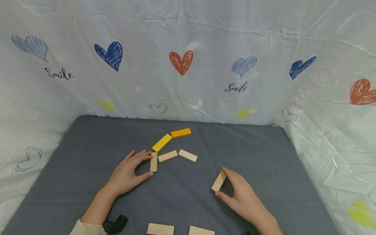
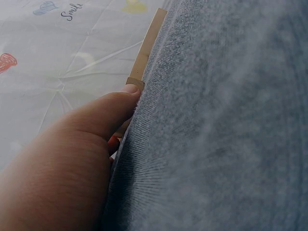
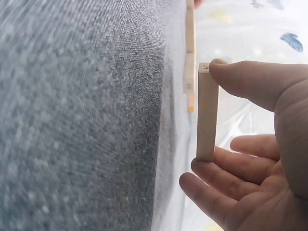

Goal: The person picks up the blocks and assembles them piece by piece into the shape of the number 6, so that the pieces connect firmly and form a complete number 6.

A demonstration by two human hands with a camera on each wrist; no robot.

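Observation:
My left hand (image 1: pixel 124 176) pinches a plain wooden block (image 1: pixel 154 162) lengthwise, thumb at its near end and fingers by its far end. In the left wrist view the thumb (image 2: pixel 96 115) touches a block's end. My right hand (image 1: pixel 243 195) holds another plain wooden block (image 1: pixel 218 181) by its two ends, off to the right. In the right wrist view that block (image 3: pixel 207 113) appears lifted off the cloth, between thumb and fingers. Beside the left-hand block lie two plain blocks, one slanting up (image 1: pixel 167 156), one slanting down (image 1: pixel 188 156).
A yellow block (image 1: pixel 162 143) and an orange block (image 1: pixel 180 133) continue the row behind the left hand. At the front edge lie two more plain blocks, one left (image 1: pixel 160 229) and one right (image 1: pixel 201 230). Grey cloth (image 1: pixel 252 147) covers the table; a white curtain with hearts (image 1: pixel 205 39) hangs behind.

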